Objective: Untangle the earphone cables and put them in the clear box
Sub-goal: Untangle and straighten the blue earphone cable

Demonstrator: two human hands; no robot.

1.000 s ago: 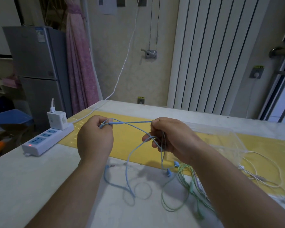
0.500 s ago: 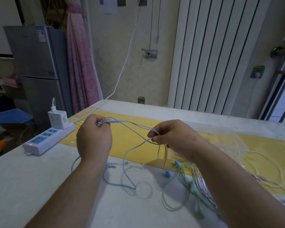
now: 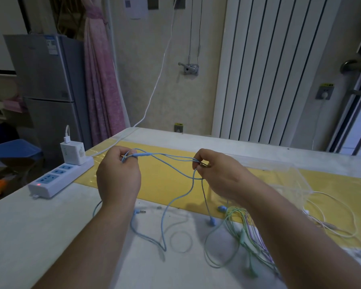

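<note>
While the left hand [image 3: 118, 180] and right hand [image 3: 219, 176] each pinch the blue earphone cable [image 3: 141, 155] above the table [image 3: 29, 236], it's early going: green earphones [image 3: 242, 236] lie bunched, clear box [image 3: 290, 178] behind the right wrist looks unfilled.

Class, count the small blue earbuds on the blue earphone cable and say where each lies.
2. One small blue earbud is at the yellow mat's near edge, below the right hand; the other blue earbud is just nearer, on the pale tabletop. None seems hidden.
</note>
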